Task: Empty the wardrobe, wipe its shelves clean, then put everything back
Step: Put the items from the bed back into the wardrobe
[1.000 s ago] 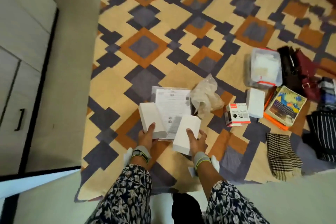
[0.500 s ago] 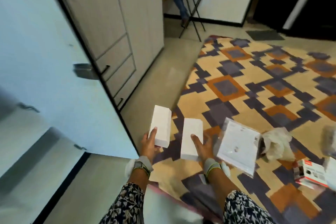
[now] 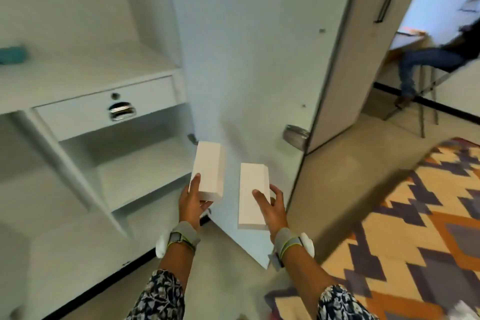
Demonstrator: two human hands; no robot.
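Your left hand [image 3: 192, 202] grips one white box [image 3: 209, 170] at its near end, your right hand [image 3: 272, 209] clasps a second white box [image 3: 251, 195]. Both hang above the floor before the open wardrobe's lower shelf [image 3: 145, 176]; its drawer [image 3: 104, 106] sits above.

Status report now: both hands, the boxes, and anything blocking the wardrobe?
Left hand grips one white box. Right hand grips second white box. Wardrobe shelf bare, door open. Nothing blocking.
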